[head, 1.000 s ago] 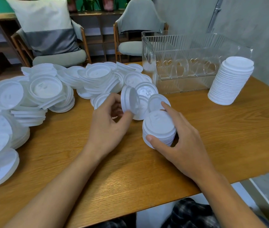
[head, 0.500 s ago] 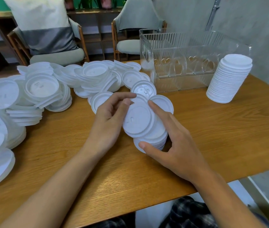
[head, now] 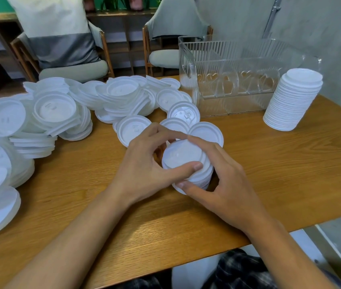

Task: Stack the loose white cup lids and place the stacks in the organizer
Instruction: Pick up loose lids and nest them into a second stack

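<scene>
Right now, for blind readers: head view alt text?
Left hand and right hand grip a short stack of white plastic cup lids on a wooden table. Loose lids heap left; clear ribbed organizer and tall lid stack stand behind.

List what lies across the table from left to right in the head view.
Loose lid heap → left hand → short lid stack gripped by both hands → right hand → tall lid stack.

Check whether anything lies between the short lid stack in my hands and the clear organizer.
Only a few loose lids on the table, flat and low, between the short lid stack and the clear organizer. Lifted over them, the stack's path looks clear.
</scene>
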Tool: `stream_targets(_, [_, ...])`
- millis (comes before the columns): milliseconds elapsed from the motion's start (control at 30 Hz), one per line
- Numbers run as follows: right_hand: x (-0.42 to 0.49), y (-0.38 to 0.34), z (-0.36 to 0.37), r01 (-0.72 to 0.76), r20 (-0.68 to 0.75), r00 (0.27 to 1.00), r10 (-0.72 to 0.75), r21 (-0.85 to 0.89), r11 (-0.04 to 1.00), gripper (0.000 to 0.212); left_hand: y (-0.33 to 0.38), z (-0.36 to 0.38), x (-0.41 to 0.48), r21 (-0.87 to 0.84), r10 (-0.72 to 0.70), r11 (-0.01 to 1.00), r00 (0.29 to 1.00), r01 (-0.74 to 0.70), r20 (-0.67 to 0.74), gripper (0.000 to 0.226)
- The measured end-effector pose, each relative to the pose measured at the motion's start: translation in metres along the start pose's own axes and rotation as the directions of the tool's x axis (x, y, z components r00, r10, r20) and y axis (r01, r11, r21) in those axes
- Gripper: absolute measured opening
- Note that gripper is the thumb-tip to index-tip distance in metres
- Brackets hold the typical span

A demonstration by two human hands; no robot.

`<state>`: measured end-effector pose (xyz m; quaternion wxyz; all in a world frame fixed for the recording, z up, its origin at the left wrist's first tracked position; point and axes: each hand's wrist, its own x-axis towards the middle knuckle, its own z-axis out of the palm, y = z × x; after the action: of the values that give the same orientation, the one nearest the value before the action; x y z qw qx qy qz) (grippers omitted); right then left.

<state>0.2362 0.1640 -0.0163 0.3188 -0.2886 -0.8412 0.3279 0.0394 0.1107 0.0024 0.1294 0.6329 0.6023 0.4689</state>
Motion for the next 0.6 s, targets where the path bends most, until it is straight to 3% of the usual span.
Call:
stream_targets(100, [0.0002, 0.0008, 0.0012, -0.012, -0.012, 1.000, 0.012, 0.018, 1.000, 0.089, 0.0035, -0.0032, -0.0014, -0.053, 0.031, 0.998, 0.999, -0.032, -0.023, 0.063])
stream_targets(233, [0.0005, 0.0018, 0.0000, -0.025, -0.013, 1.000, 0.026, 0.072, 0.997, 0.101, 0.0081, -0.0067, -0.0017, -0.134, 0.026, 0.991, 0.998, -0.018, 0.060, 0.072])
stream_targets(600, [0.0004, 0.0055, 0.0001, 0.010, -0.014, 1.000, -0.009, 0.006, 1.000, 0.097, 0.0058, -0.0047, -0.0016, -0.159, 0.019, 0.987, 0.989, 0.004, 0.144, 0.085])
